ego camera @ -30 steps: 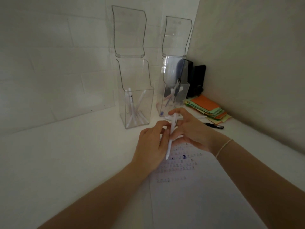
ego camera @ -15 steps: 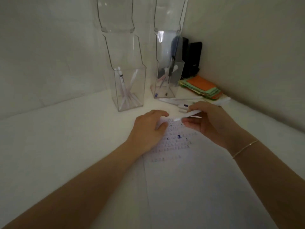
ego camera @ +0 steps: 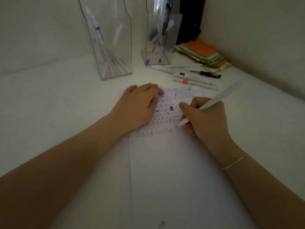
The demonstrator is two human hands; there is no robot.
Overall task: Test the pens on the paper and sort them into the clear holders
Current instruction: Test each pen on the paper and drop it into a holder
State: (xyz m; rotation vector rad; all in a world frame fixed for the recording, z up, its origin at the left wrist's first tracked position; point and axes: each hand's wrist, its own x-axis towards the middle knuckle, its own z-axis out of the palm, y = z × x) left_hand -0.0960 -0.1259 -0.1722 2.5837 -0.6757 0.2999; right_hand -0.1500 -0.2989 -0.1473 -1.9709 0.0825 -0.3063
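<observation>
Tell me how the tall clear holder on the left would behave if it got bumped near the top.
The left clear holder looks tall over a small base, so a push near the top would probably tip it rather than slide it. It holds only a few white pens, so it is likely light. Its walls look like rigid plastic, so it should keep its shape.

Left hand (ego camera: pixel 140 104) flat, fingers straight; right hand (ego camera: pixel 206 118) curled in a writing grip.

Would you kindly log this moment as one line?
right hand: grips white pen, tip at paper | left hand: flat on paper | step: testing
</observation>
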